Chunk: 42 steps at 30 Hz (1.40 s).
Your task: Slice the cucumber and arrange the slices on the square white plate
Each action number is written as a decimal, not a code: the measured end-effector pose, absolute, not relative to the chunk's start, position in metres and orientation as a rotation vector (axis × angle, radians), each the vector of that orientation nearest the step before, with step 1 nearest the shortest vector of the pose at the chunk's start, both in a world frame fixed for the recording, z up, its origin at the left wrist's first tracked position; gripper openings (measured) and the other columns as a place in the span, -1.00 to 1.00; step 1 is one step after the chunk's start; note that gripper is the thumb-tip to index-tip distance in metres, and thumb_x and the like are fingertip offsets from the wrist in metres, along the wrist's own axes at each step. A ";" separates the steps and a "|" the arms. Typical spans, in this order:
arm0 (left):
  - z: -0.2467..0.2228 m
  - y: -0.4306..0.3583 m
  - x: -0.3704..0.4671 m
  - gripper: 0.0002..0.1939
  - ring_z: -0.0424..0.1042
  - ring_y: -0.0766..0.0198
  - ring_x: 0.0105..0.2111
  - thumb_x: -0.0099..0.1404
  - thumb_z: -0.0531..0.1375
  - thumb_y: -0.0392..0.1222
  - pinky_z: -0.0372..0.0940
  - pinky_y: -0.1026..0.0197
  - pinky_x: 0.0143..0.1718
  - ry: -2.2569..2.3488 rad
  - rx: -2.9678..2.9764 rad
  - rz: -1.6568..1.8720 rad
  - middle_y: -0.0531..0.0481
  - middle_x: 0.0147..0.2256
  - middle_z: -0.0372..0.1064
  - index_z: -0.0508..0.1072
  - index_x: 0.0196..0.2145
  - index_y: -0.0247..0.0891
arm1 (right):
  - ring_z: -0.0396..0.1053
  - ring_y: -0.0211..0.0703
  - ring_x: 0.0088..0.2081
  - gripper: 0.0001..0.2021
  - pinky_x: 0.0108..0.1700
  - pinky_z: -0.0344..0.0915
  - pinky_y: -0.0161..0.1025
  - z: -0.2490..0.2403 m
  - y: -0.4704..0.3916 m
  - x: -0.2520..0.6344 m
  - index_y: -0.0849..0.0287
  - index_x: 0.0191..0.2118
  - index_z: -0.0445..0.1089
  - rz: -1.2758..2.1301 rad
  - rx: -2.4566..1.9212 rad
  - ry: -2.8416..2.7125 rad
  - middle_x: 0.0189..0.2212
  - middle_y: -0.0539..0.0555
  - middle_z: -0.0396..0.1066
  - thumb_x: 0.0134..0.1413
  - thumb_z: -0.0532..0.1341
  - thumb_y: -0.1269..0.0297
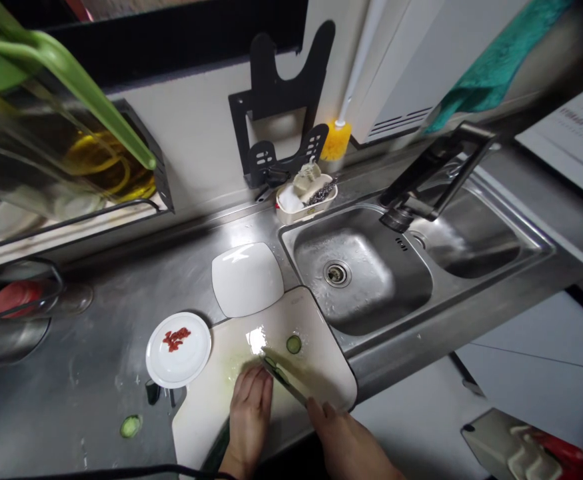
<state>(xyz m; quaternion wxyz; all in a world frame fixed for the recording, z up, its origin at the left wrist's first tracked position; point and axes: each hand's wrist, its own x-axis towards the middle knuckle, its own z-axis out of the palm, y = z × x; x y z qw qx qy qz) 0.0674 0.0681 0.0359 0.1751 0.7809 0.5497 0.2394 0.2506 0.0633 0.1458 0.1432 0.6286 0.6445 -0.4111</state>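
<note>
My right hand (346,437) is wrapped round the handle of a kitchen knife (294,390), whose blade points up and left over the white cutting board (321,380). My left hand (251,400) presses down beside the blade with its fingers bent together over a dark green cucumber (217,448); most of the cucumber is hidden by that hand. Thin slices show along the blade near its tip. One round cucumber slice (294,344) lies alone on the board, right of the knife tip.
A white square plate (247,280) touches the board's far edge. Left of it stands a round plate (164,363) with red berries (176,339). A cucumber end (130,426) lies on the steel counter. The double sink (371,293) with its black faucet (421,180) is at right.
</note>
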 end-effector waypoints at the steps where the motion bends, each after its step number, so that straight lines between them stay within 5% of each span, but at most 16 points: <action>1: 0.036 0.068 0.067 -0.75 0.45 0.20 -0.10 0.37 -0.01 -0.31 0.32 0.02 0.06 1.554 2.216 0.676 -0.06 -0.20 0.49 0.44 -0.14 -0.25 | 0.49 -0.08 -0.25 -0.44 -0.30 0.32 -0.32 0.146 0.065 0.250 0.24 0.02 0.38 -1.198 1.766 1.836 -0.24 0.19 0.51 -0.03 -0.13 0.70; 11: 0.033 0.069 0.066 -0.75 0.46 0.22 -0.15 0.36 -0.01 -0.33 0.33 0.05 0.03 1.537 2.257 0.676 -0.04 -0.23 0.50 0.44 -0.15 -0.22 | 0.49 -0.05 -0.24 -0.42 -0.28 0.34 -0.29 0.142 0.069 0.241 0.25 0.10 0.32 -1.189 1.713 1.793 -0.21 0.21 0.50 0.00 -0.14 0.69; 33: 0.038 0.068 0.070 -0.76 0.42 0.19 -0.08 0.37 0.02 -0.33 0.28 -0.01 0.07 1.554 2.156 0.660 -0.07 -0.14 0.48 0.41 -0.09 -0.26 | 0.46 -0.04 -0.21 -0.55 -0.19 0.32 -0.23 0.091 0.059 0.226 0.25 -0.05 0.41 -0.953 1.769 1.985 -0.23 0.18 0.50 0.04 -0.05 0.67; 42: 0.039 0.068 0.073 -0.80 0.40 0.19 -0.07 0.34 0.07 -0.26 0.33 0.03 0.01 1.619 2.050 0.652 -0.09 -0.12 0.44 0.41 -0.10 -0.23 | 0.48 -0.11 -0.29 -0.42 -0.33 0.28 -0.30 0.108 0.060 0.254 0.17 0.13 0.28 -0.963 1.808 1.902 -0.15 0.15 0.46 0.03 -0.11 0.69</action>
